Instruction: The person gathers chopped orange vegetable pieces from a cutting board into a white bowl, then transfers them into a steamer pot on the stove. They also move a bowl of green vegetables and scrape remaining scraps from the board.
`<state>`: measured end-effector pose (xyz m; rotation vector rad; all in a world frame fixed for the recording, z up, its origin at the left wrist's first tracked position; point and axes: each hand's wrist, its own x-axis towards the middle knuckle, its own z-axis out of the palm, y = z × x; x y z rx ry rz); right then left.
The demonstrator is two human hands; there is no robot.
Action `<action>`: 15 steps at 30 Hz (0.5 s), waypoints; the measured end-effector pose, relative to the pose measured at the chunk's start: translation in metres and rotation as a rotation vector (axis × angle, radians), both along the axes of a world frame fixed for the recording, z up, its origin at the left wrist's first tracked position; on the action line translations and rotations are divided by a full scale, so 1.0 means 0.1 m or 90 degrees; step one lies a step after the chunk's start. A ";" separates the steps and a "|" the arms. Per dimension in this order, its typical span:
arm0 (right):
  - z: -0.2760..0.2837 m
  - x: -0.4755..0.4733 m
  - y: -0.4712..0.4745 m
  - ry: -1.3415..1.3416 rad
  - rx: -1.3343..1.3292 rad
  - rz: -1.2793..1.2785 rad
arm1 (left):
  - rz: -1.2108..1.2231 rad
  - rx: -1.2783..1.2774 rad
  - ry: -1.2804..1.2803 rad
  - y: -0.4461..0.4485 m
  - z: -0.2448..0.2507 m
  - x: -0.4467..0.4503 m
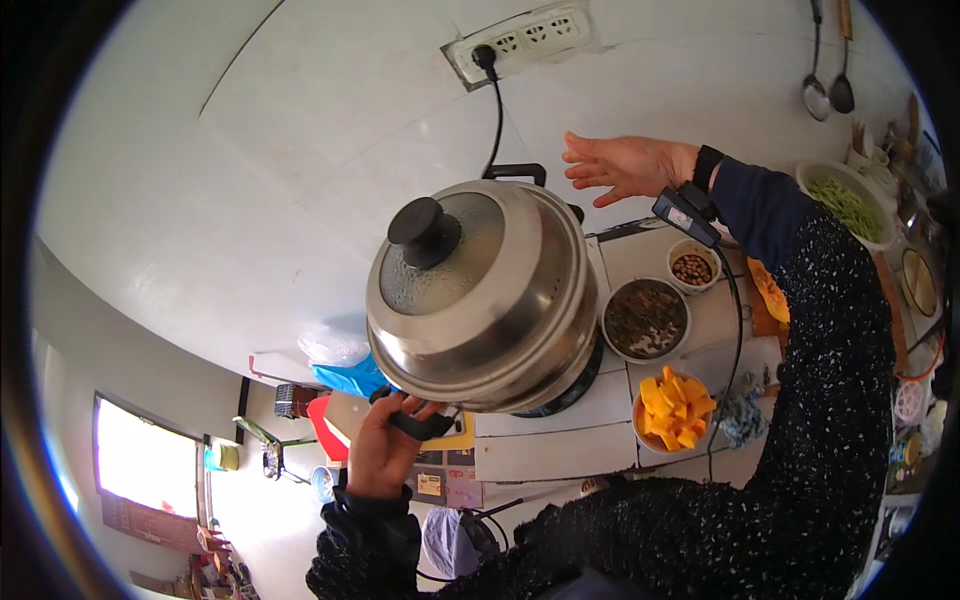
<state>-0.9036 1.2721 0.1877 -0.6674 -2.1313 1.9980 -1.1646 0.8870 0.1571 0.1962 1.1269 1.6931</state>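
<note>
A domed stainless steel lid [510,300] with a glass window and a black knob [424,232] covers a metal electric pot [581,315], which stands on a tiled counter. My left hand [386,446] grips a black side handle [420,425] at the near left of the pot. On the far side is another black handle [517,171]. My right hand [630,166] is raised beyond the pot's right side, fingers spread, holding nothing. A black wristband [706,166] and a small cabled device [684,216] are at that wrist.
Right of the pot stand bowls of chopped dark greens [645,319], peanuts [691,268] and cut pumpkin [673,411]. A cloth [744,420] lies near them. A basin of green vegetables [847,202] is farther right. A black plug [484,57] with a cord is in the wall socket.
</note>
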 end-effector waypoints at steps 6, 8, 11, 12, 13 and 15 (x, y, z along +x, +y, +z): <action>-0.13 -0.35 0.12 0.052 -0.025 0.009 | 0.016 -0.072 0.038 -0.02 0.08 -0.02; -0.18 -0.39 0.13 0.107 -0.087 -0.015 | -0.010 -0.046 0.050 0.00 0.10 -0.05; -0.21 -0.35 0.12 0.121 -0.118 -0.086 | 0.062 -0.131 0.098 0.03 0.11 -0.16; -0.21 -0.32 0.12 0.134 -0.136 -0.083 | 0.059 -0.130 0.124 0.05 0.08 -0.19; -0.20 -0.28 0.10 0.146 -0.144 -0.078 | 0.067 -0.139 0.125 0.06 0.06 -0.23; -0.18 -0.19 0.06 0.162 -0.168 -0.091 | 0.082 -0.132 0.126 0.11 0.03 -0.34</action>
